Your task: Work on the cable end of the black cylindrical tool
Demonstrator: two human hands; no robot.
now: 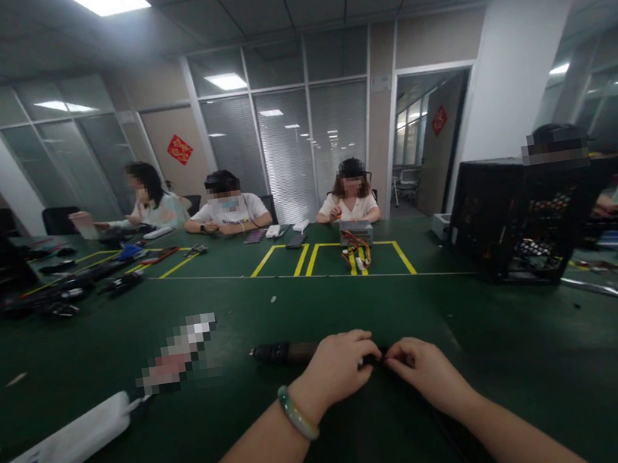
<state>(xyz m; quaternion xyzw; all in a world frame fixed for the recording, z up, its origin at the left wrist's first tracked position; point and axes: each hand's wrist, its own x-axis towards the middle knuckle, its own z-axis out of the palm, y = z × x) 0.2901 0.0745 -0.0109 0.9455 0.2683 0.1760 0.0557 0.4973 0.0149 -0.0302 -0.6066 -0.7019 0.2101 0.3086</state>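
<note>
A dark, slim electric screwdriver (297, 353) lies on the green table, its narrow tip pointing left. My left hand (339, 363), with a green bangle at the wrist, is closed over the tool's rear part, and the palm hides much of it. Just to the right, my right hand (429, 372) pinches at the screwdriver's tail end, where a dark cord (449, 430) seems to run down toward me. The fingertips of both hands almost meet, and the exact spot pinched is dark and partly hidden.
A white power strip (59, 458) lies at the left on the green tabletop (248, 454). A black computer case (520, 225) stands at the right. Across the table, several people sit near a power supply (356, 234) with loose wires. Cables and tools (91, 277) lie at the far left.
</note>
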